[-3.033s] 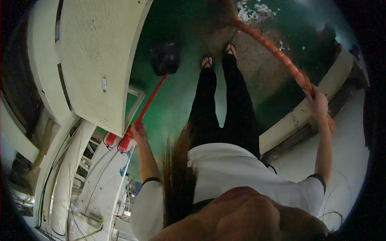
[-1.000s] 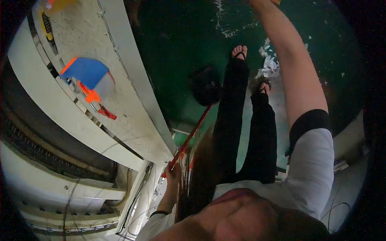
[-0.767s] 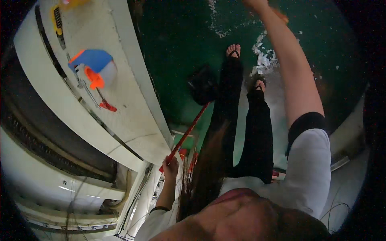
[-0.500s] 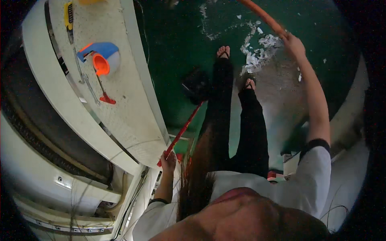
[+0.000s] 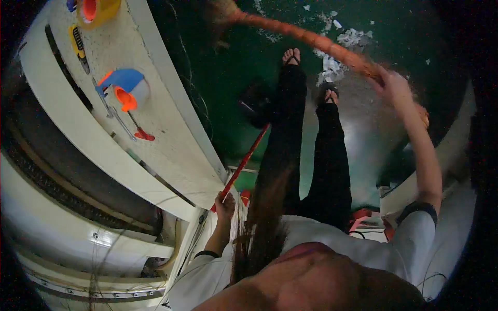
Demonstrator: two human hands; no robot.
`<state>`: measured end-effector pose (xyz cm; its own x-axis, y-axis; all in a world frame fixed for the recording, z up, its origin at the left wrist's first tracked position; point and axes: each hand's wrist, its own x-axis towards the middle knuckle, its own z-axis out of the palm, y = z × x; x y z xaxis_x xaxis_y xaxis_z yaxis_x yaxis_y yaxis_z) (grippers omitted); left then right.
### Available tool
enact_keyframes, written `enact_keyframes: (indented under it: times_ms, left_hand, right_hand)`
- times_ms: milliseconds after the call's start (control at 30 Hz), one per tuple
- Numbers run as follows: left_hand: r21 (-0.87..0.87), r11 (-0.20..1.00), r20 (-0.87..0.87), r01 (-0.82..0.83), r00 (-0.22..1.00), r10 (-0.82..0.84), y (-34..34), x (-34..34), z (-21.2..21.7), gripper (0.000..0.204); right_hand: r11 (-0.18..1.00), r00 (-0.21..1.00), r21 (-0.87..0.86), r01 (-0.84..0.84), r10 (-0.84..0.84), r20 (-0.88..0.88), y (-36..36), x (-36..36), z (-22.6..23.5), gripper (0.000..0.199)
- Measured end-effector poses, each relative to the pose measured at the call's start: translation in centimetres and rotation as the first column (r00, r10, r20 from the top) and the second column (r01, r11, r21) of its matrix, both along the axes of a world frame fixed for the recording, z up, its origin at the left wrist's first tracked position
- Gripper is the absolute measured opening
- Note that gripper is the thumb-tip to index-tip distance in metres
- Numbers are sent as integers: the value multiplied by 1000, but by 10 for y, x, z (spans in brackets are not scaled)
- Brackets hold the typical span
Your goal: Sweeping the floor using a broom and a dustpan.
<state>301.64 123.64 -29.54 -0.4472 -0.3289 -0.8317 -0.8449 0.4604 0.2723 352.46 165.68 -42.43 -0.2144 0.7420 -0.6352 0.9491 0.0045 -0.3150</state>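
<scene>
My left hand [image 5: 224, 206] is closed around the upper end of a long red handle [image 5: 246, 160]. That handle runs down to a black dustpan [image 5: 254, 106], dark and blurred, left of my leg. In my right hand [image 5: 398, 89] is the orange-wrapped handle of a broom [image 5: 308, 39], its fingers wrapped round it. The broom slants across to the upper left, where its brownish head [image 5: 220, 13] is smeared by motion. White scraps [image 5: 331, 66] lie on the green floor beyond my feet, partly behind the broom handle.
On the left, a pale machine ledge [image 5: 166, 145] carries a yellow utility knife [image 5: 78, 44], wrenches [image 5: 123, 124], a red-handled tool [image 5: 144, 135], a blue-and-white container [image 5: 134, 82] with orange parts, and a yellow container [image 5: 106, 14]. A red-and-white object [image 5: 368, 223] stands behind my legs.
The broom has swung so that it now lies across the view toward the upper left. My right hand has moved slightly right and down. My left hand still grips the red handle.
</scene>
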Motion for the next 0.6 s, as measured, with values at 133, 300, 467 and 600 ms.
enact_keyframes:
  times_ms: [133,300,467,600]
  left_hand:
    - [96,992,83,-81,994,73,3,-4,4,22]
    - [-128,937,112,-326,934,340,-1,-17,0,35]
    - [-229,933,168,-277,933,318,17,-11,-3,39]
    - [-59,958,344,-282,895,285,51,-3,0,39]
  right_hand:
    - [967,955,15,-255,255,-149,27,-56,-100,33]
    - [921,901,132,-366,386,-197,64,-150,-252,28]
    - [930,915,97,-354,366,-172,133,-277,-330,34]
    - [979,971,-24,-200,195,-140,211,-318,-290,29]
